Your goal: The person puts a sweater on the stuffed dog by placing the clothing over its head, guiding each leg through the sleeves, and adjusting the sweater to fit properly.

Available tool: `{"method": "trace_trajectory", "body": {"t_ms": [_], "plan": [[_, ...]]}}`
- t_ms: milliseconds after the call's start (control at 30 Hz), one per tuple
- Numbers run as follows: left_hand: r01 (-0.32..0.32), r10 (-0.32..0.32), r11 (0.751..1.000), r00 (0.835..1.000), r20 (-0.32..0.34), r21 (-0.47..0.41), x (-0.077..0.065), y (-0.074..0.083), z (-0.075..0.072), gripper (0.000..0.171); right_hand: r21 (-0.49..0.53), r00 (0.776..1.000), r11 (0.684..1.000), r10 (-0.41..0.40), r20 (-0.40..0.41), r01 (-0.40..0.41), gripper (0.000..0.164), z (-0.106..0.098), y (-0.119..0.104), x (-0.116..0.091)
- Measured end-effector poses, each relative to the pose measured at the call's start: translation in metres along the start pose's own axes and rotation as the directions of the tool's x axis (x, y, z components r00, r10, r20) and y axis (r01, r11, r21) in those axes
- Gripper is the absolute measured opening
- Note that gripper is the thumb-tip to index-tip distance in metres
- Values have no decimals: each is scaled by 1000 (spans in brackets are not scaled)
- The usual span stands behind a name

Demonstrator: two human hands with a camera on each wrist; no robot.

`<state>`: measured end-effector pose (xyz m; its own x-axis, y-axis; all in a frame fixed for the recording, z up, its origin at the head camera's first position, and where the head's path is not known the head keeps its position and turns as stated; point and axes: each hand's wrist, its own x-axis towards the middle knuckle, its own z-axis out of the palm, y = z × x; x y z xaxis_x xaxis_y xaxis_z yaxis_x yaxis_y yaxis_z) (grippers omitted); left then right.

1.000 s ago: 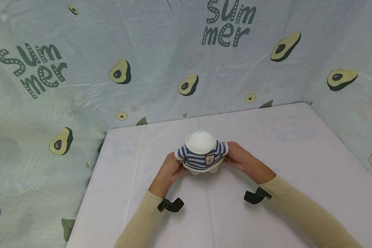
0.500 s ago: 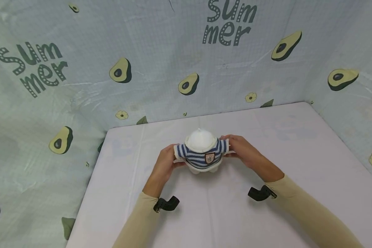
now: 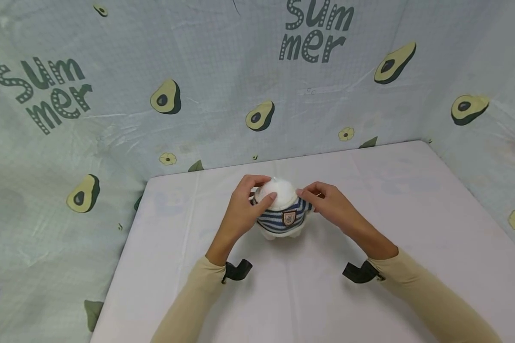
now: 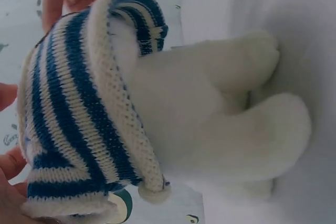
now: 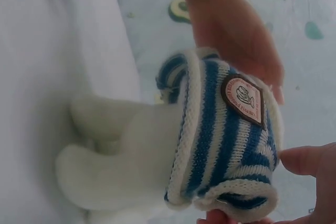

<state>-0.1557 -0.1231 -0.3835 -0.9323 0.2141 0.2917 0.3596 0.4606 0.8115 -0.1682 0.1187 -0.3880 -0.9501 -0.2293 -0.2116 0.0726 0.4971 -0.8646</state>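
Observation:
A white plush toy stands on its short legs on the table, wearing a blue-and-white striped knit sweater with a shield-shaped badge. My left hand grips the toy's upper left side, its thumb and fingers spread around the head by the collar. On the other side my right hand holds the sweater at collar and shoulder, thumb on the collar edge and fingers under the sleeve. In the left wrist view, the white body and legs show below the rolled hem. The toy's face is hidden.
The table has a white cover. Behind and beside it hangs a pale cloth printed with avocados and lettering. Black wrist mounts sit on both beige sleeves.
Both hands have gone from the sleeve ends up to the collar, the left one now around the head. The sweater's sleeves, held out sideways before, are now partly covered. The toy stays in place.

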Motion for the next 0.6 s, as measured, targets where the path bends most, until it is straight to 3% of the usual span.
{"method": "trace_trajectory", "body": {"t_ms": [133, 267, 433, 600], "plan": [[-81, 78, 993, 996, 39, 87, 3, 2, 4, 48, -71, 999, 997, 21, 24, -19, 64, 2, -3, -2], [-129, 115, 979, 989, 92, 157, 4, 2, 8, 57, -132, 996, 991, 29, 88, -17, 65, 2, -3, -2], [-135, 112, 967, 987, 116, 218, 3, 1, 11, 63, -58, 987, 998, 22, 157, -13, 55, 6, -3, -1], [-140, 123, 960, 989, 85, 241, 3, 1, 11, 62, 40, 988, 999, -23, 155, 17, 46, 10, -2, 3]]}}
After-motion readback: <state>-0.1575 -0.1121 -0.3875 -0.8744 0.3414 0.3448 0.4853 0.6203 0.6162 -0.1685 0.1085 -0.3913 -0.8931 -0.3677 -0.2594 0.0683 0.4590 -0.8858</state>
